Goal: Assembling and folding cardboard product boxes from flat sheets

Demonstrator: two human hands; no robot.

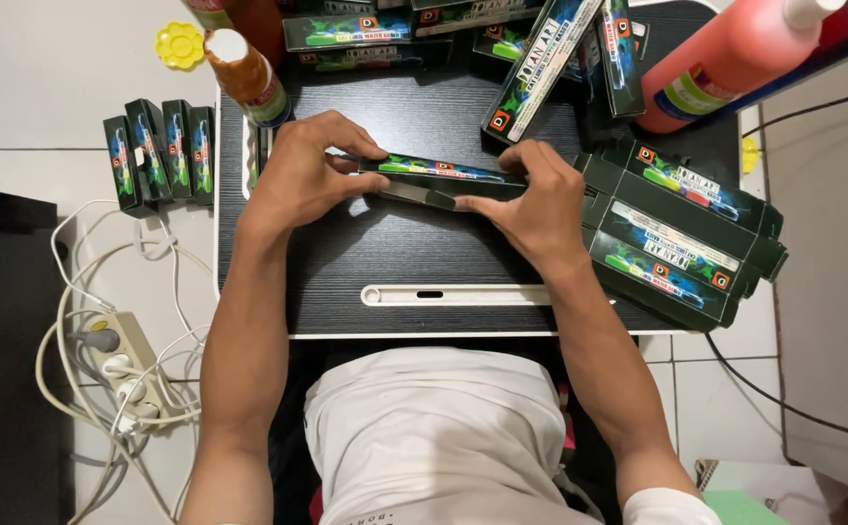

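Observation:
Both hands hold one long, narrow dark-green printed carton (439, 173) just above the small black table (414, 267). My left hand (300, 175) pinches its left end with thumb and fingers. At the right end, my right hand (536, 199) grips it, thumb underneath near a loose grey flap. The carton lies roughly level, left to right, between the hands.
Several matching cartons are stacked at the right (682, 238) and along the far edge (502, 44). A large red bottle (735, 53) and an orange bottle (246, 76) stand behind. More cartons (159, 151) sit on the floor at left, near a power strip (123, 365) with cables.

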